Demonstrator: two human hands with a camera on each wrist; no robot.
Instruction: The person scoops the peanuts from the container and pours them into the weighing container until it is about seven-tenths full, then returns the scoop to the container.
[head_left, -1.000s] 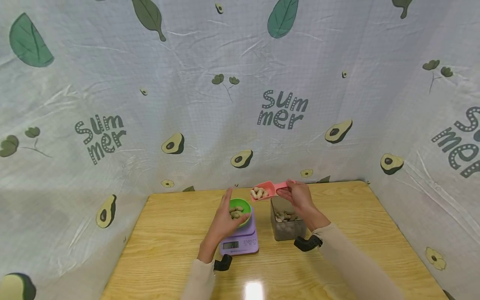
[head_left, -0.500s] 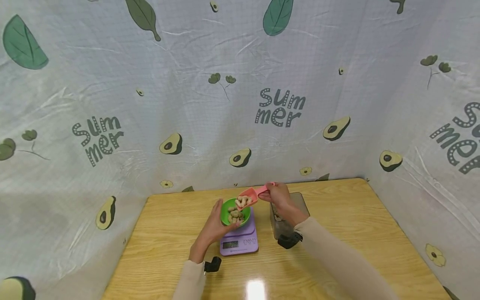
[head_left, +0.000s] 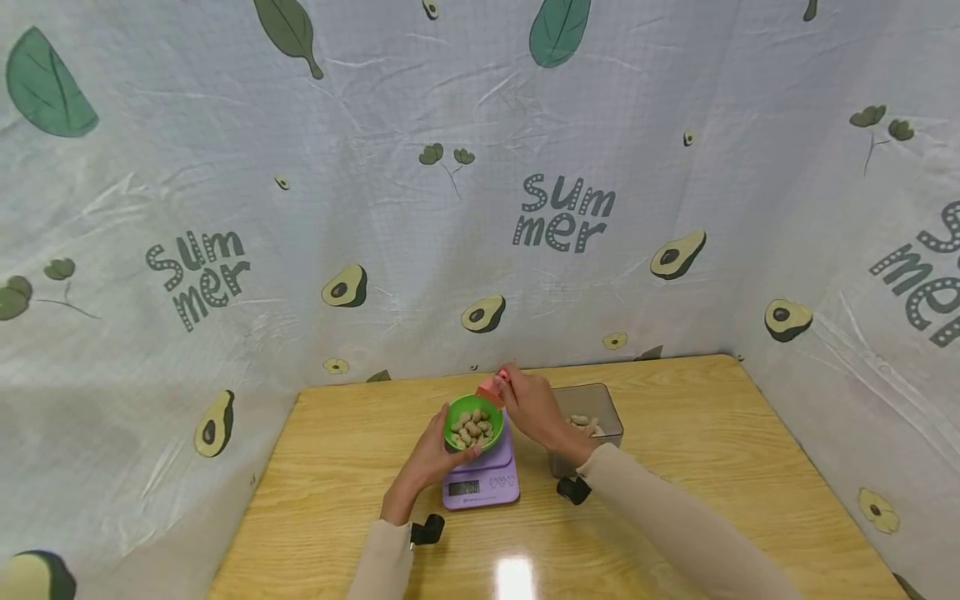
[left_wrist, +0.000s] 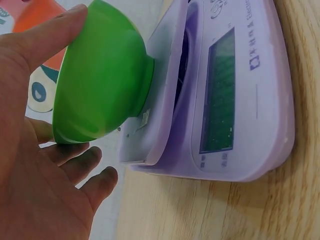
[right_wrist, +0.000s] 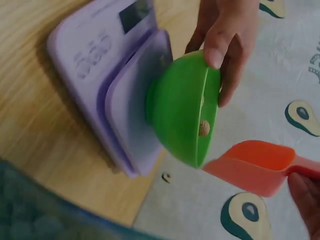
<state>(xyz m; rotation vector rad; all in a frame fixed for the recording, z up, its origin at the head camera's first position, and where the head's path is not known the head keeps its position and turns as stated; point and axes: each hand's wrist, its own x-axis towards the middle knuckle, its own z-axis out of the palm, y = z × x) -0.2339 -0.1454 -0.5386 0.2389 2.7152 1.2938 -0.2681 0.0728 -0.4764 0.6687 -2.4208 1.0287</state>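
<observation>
A green bowl (head_left: 497, 433) of peanuts (head_left: 472, 428) stands on a lilac kitchen scale (head_left: 483, 497). My left hand (head_left: 432, 454) holds the bowl by its left side; in the left wrist view the thumb lies at the rim of the bowl (left_wrist: 107, 75) and the other fingers are beyond it. My right hand (head_left: 534, 408) grips a pink scoop (head_left: 491, 389) by its handle. The scoop is tipped down over the bowl's far right rim. In the right wrist view the lip of the scoop (right_wrist: 257, 170) meets the rim, and no peanuts show in it.
A grey see-through container (head_left: 581, 400) with more peanuts stands right of the scale, partly under my right forearm. The wooden table (head_left: 337, 475) ends at the back against a hanging printed sheet (head_left: 405, 225).
My right hand has carried the scoop leftward from above the container to the bowl and tipped it. The scoop's peanuts now lie in the bowl. My left hand has come to the bowl's side.
</observation>
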